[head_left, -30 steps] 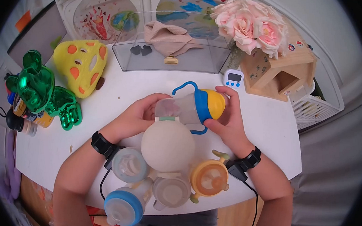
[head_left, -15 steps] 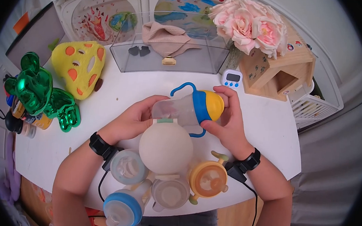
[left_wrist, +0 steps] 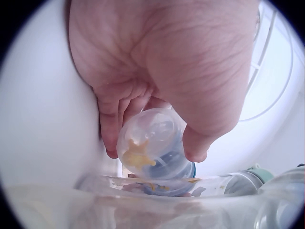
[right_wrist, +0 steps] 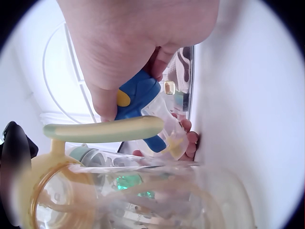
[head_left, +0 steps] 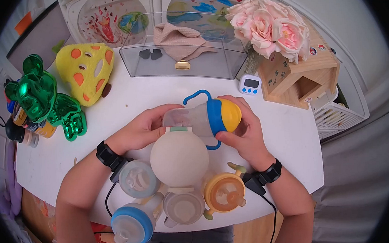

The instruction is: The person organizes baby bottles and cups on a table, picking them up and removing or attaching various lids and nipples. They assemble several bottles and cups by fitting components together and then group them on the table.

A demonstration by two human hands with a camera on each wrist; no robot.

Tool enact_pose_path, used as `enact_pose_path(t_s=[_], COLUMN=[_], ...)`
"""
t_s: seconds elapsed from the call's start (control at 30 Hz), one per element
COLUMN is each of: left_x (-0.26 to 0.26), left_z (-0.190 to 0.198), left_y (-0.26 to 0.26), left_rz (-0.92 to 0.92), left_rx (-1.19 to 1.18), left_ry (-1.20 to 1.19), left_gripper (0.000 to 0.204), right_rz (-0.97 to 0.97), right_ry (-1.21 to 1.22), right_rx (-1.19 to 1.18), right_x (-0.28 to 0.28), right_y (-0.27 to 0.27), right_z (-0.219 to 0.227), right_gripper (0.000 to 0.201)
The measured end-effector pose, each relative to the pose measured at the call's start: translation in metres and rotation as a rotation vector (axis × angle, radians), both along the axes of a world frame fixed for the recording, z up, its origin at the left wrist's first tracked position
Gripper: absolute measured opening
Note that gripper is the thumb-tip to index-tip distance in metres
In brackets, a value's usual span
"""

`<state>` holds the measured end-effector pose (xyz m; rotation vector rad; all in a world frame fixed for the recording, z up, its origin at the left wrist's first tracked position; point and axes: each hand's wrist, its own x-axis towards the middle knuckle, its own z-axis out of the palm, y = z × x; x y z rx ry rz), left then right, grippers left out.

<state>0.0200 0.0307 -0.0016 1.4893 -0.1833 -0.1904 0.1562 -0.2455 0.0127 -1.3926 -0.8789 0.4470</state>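
A cup [head_left: 190,119] with a clear body, blue two-handled collar and yellow lid lies tilted between both hands above the table. The left hand [head_left: 147,125] holds its clear base end, fingers behind and thumb in front; in the left wrist view the hand [left_wrist: 167,62] curls round the clear bottom [left_wrist: 152,143], which bears a yellow star shape. The right hand [head_left: 247,134] grips the lid end, thumb on the blue collar. From the right wrist, the hand [right_wrist: 138,43] is on the blue collar [right_wrist: 138,98], with the left fingertips [right_wrist: 190,140] at the base.
Nearer the body stand a round cream-topped bottle [head_left: 179,159], a grey-ringed bottle [head_left: 139,178], a blue-ringed bottle [head_left: 132,224], a greyish cup [head_left: 184,206] and an orange cup [head_left: 224,191]. Behind are a clear case [head_left: 139,65], timer [head_left: 250,84], wooden house [head_left: 287,80], plush [head_left: 85,71] and green figure [head_left: 38,95].
The right hand's upper fingers have shifted over the yellow lid, and the lid end of the cup sits slightly lower. The left hand keeps its hold on the base.
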Motion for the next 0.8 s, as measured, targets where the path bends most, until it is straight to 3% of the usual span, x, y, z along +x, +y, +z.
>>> enact_pose_path(t_s=[0.03,0.07,0.1,0.13,0.3,0.4,0.5,0.57,0.7,0.8], left_x=[0.001,0.001,0.001,0.002,0.000,0.004,0.005,0.005,0.003,0.006], left_z=[-0.001,-0.001,0.000,0.002,0.009,-0.009,-0.008,0.004,0.012,0.003], left_y=[0.002,0.003,0.001,-0.003,-0.007,0.006,0.005,-0.005,-0.009,-0.003], left_rz=[0.014,0.027,0.028,0.072,0.160,0.007,-0.010,0.095,0.126,0.116], left_rx=[-0.155,-0.309,-0.310,-0.333,-0.365,-0.487,-0.374,-0.251,-0.220,-0.179], left_ry=[0.095,0.190,0.189,0.162,0.237,0.174,0.091,-0.011,0.034,-0.008], left_gripper=[0.064,0.067,0.067,0.071,0.080,0.075,0.068,0.080,0.085,0.074], right_rz=[0.000,0.053,0.106,0.108,0.088,0.065,0.058,0.065,0.060,0.044], right_ry=[-0.001,-0.260,-0.521,-0.521,-0.314,-0.168,-0.018,0.022,0.066,0.092], right_rx=[0.000,-0.023,-0.046,-0.045,0.058,0.039,0.052,0.069,0.067,0.063], right_x=[0.002,0.004,0.005,0.002,-0.001,0.007,0.011,0.011,0.011,0.011], right_y=[0.001,0.002,0.003,0.005,0.013,0.009,0.007,0.007,0.005,0.005], right_z=[0.003,0.008,0.012,0.013,0.005,0.002,-0.003,-0.003,-0.006,-0.004], right_gripper=[0.078,0.080,0.083,0.083,0.087,0.084,0.082,0.082,0.082,0.083])
